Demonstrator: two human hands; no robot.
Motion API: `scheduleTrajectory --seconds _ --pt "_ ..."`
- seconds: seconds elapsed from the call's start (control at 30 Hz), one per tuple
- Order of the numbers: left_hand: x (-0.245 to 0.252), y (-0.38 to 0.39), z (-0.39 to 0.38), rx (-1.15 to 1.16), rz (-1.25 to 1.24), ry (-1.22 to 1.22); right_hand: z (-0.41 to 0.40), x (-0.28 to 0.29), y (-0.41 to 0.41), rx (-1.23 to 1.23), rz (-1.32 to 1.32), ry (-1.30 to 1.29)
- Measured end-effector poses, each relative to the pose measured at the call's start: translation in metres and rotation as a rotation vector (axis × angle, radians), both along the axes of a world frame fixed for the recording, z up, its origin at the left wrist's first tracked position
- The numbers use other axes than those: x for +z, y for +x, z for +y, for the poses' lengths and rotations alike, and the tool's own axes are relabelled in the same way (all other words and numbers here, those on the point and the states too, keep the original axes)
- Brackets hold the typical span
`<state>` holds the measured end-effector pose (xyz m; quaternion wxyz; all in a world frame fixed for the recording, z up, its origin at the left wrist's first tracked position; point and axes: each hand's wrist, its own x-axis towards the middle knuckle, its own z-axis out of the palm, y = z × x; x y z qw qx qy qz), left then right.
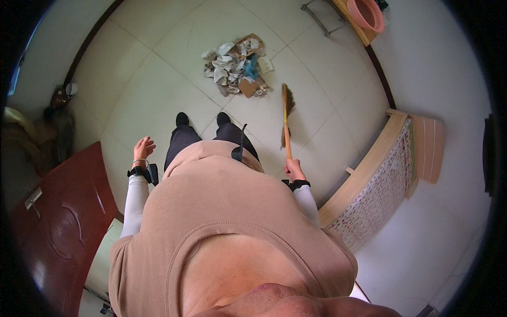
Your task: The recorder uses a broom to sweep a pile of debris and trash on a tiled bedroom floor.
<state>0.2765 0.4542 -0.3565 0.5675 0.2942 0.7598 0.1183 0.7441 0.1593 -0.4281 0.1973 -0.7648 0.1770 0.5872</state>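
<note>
My right hand grips the wooden handle of a straw broom, held out at my right side. The broom's bristles sit over the tiled floor; whether they touch it I cannot tell. At my left side my left hand hangs with its fingers apart and holds nothing. Ahead of my feet lies a heap of litter, made up of crumpled paper, dust and scraps. In it are a blue plastic piece and a brown cardboard piece.
A bed with a patterned cover stands at the right by the wall. At the far right a pink basin rests on a wooden table. The dark red door is at the left, with a white cup farther ahead.
</note>
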Motion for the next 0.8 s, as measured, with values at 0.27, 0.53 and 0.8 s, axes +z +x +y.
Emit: scheduleTrajectory --seconds 0.27,0.53,0.8 --pt "-0.003 -0.074 0.046 0.053 -0.049 0.0 0.072 0.02 -0.072 -0.141 0.125 0.125" --pt "-0.012 -0.143 0.081 0.068 -0.04 -0.125 0.069 0.108 -0.092 -0.439 0.161 0.256" --pt "-0.036 -0.12 0.161 -0.07 -0.146 -0.125 0.089 0.174 -0.128 -0.404 0.006 0.305"
